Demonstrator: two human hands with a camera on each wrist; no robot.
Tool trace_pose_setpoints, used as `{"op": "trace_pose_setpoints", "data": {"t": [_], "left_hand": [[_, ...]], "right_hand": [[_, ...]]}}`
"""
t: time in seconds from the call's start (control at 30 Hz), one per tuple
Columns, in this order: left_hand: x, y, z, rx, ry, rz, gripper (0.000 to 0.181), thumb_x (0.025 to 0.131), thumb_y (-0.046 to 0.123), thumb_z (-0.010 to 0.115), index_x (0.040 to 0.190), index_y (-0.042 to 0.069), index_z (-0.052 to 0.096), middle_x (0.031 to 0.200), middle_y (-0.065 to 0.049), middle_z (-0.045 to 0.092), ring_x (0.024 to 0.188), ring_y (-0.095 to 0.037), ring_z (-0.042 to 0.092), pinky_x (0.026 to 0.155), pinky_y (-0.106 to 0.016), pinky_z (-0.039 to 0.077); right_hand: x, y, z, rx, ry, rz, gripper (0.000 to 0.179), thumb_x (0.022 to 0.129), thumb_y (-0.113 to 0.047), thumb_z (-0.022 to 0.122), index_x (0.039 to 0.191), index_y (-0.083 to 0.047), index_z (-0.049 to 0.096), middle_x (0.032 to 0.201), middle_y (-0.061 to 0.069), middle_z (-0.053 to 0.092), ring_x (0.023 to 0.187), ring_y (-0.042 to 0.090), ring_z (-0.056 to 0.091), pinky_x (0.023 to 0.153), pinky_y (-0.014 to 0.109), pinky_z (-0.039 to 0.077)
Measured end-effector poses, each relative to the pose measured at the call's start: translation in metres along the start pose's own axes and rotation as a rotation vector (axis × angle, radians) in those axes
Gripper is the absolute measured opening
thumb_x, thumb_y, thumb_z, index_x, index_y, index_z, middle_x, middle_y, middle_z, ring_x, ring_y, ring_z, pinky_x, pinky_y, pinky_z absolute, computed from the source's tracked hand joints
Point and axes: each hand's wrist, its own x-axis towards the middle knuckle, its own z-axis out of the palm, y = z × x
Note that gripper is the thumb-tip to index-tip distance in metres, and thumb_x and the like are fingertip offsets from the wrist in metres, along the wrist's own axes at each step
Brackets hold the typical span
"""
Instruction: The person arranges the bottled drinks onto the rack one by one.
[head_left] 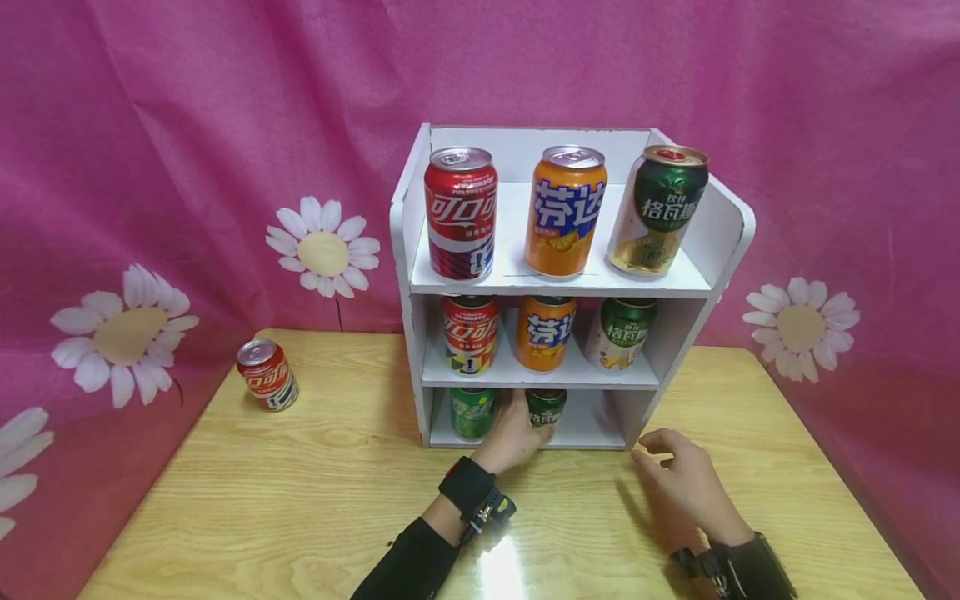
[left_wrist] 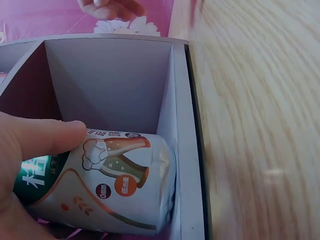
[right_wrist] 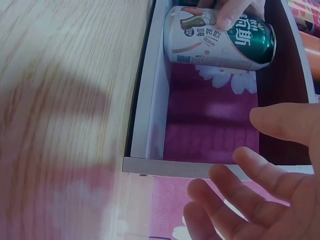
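Observation:
On the bottom level of the white shelf my left hand (head_left: 512, 435) grips a green and white drink can (head_left: 547, 406). Its thumb lies across the side of the can (left_wrist: 117, 180) in the left wrist view, and the can stands upright on the shelf floor. Just left of that hand is a green soda can (head_left: 471, 414). My right hand (head_left: 684, 482) hovers beside the shelf's lower right corner, fingers spread and holding nothing, as the right wrist view also shows.
The white shelf (head_left: 570, 384) has three levels. Red, orange and green cans, including a cola can (head_left: 461, 212), line its top and middle levels. A red cola can (head_left: 267, 375) stands on the wooden table (head_left: 315, 483) at left. A pink curtain (head_left: 225, 108) hangs behind.

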Motion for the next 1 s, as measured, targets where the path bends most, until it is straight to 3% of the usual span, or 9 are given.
{"op": "trace_pose_setpoints", "data": {"t": [0.27, 0.57, 1.0], "left_hand": [[-0.0005, -0.0014, 0.0069, 0.03, 0.087, 0.022, 0.083, 0.076, 0.021, 0.08, 0.139, -0.005, 0.033, 0.133, -0.028, 0.042, 0.124, -0.039, 0.041, 0.103, -0.046, 0.034], [0.0005, 0.002, 0.0, -0.132, -0.007, -0.054, 0.084, 0.073, 0.008, 0.079, 0.141, -0.001, 0.031, 0.13, -0.023, 0.044, 0.119, -0.036, 0.046, 0.099, -0.046, 0.038], [0.0015, 0.001, 0.0038, -0.08, 0.02, -0.053, 0.084, 0.074, 0.012, 0.079, 0.141, -0.003, 0.03, 0.137, -0.026, 0.039, 0.128, -0.038, 0.037, 0.105, -0.046, 0.031]], "right_hand": [[0.0005, 0.0011, 0.0007, -0.001, 0.0, -0.009, 0.026, 0.088, -0.016, 0.068, 0.103, 0.003, 0.062, 0.101, 0.018, 0.063, 0.096, 0.034, 0.06, 0.075, 0.043, 0.052], [0.0, 0.0032, 0.0023, 0.002, 0.013, -0.027, 0.024, 0.088, -0.015, 0.068, 0.103, 0.003, 0.063, 0.102, 0.017, 0.064, 0.096, 0.035, 0.061, 0.075, 0.044, 0.052], [-0.0002, 0.0035, 0.003, 0.007, 0.012, -0.042, 0.024, 0.088, -0.015, 0.067, 0.103, 0.003, 0.063, 0.102, 0.018, 0.064, 0.095, 0.037, 0.061, 0.075, 0.045, 0.052]]}}
